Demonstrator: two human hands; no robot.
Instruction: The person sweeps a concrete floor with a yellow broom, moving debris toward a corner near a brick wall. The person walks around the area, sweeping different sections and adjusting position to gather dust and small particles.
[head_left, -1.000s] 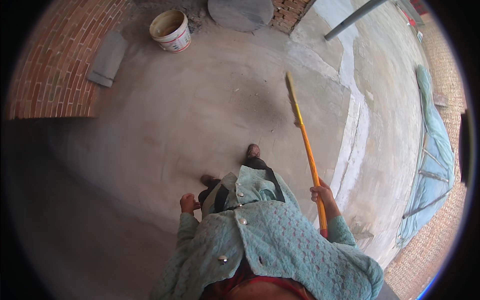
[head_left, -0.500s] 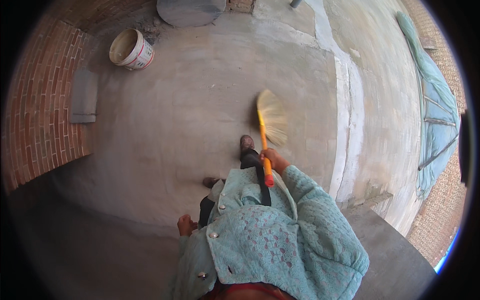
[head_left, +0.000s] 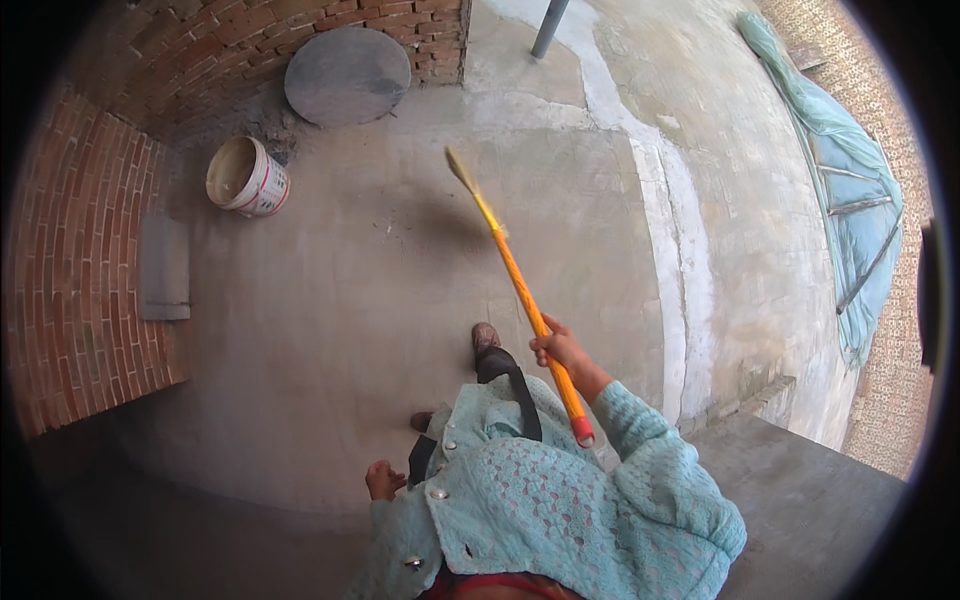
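Broom (head_left: 515, 280) w/ orange handle is gripped by right hand (head_left: 558, 347), bristles held out over concrete floor (head_left: 340, 330). Left hand (head_left: 381, 480) is hung loose at side, nothing held. Bucket (head_left: 247, 177) is set by brick wall (head_left: 75, 290).

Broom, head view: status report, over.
Right hand gripping orange broom mid-handle, bristles toward bucket. Left hand empty, at side. Concrete floor ahead unobstructed.

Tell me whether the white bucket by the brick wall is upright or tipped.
Tipped: the white bucket leans on the concrete floor, its open mouth facing sideways toward the brick wall; what it holds cannot be told.
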